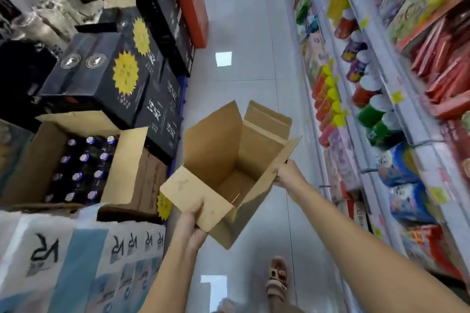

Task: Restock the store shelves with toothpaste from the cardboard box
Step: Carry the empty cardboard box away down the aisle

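1. Position of the task's thing. The cardboard box [229, 160] is held off the floor [241, 33] over the middle of the aisle, mouth upward and all four flaps folded out. Its long axis runs from the open mouth down to the base, tipped slightly toward the person. The inside shows only bare cardboard. No toothpaste is visible in it.

2. State of each grip. The left grip [189, 223], the person's left hand, pinches the near flap, with the thumb on top and the fingers under. The right grip [287, 175], the person's right hand, is closed round the edge of the right-hand flap. The box hangs between the two grips, and neither carries anything else.

3. Governing relation. The store shelves [409, 119] run along the right side of the aisle, well apart from the box. The right grip is the nearer one to them. The packs on the shelves are blurred, so toothpaste cannot be picked out among them. On the left stand black cartons [106, 76] and an open carton of bottles [84, 168], nearer the left grip.

4. Assessment. The box appears emptied, so restocking from it is probably complete. Any setting-down would likely lead with the base.
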The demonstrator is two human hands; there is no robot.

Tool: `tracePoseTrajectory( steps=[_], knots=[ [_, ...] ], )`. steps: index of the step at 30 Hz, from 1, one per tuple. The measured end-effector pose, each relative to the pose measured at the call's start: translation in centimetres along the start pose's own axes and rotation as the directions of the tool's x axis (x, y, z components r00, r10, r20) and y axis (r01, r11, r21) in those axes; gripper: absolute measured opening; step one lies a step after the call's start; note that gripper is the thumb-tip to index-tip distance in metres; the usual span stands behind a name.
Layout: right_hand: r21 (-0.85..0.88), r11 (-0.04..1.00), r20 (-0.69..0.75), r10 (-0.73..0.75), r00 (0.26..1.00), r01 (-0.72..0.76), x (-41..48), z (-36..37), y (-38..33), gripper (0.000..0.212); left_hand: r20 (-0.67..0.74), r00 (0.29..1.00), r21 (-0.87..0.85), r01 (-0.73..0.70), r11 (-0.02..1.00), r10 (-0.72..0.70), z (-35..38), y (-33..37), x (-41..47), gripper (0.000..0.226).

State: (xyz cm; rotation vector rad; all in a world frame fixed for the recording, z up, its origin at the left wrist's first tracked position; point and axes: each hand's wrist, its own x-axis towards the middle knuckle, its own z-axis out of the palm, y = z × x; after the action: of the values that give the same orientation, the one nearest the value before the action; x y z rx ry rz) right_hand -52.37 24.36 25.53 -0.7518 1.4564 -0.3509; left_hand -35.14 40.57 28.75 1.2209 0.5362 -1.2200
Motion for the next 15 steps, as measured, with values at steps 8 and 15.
tracePoseTrajectory(
  steps=[8,15],
  knots=[
    [-0.145,0.989,-0.029,-0.032,0.999,0.028,13.3,7.0,-5.3,0.022,0.02,1.0,-0.059,-0.015,0.998,0.016,6.0,6.2,16.6,0.018],
    [-0.159,0.987,-0.135,-0.006,0.991,-0.016,24.5,14.9,-7.2,0.016,-0.014,0.998,-0.007,0.069,0.998,-0.069,8.2,10.8,29.1,0.018]
  ],
)
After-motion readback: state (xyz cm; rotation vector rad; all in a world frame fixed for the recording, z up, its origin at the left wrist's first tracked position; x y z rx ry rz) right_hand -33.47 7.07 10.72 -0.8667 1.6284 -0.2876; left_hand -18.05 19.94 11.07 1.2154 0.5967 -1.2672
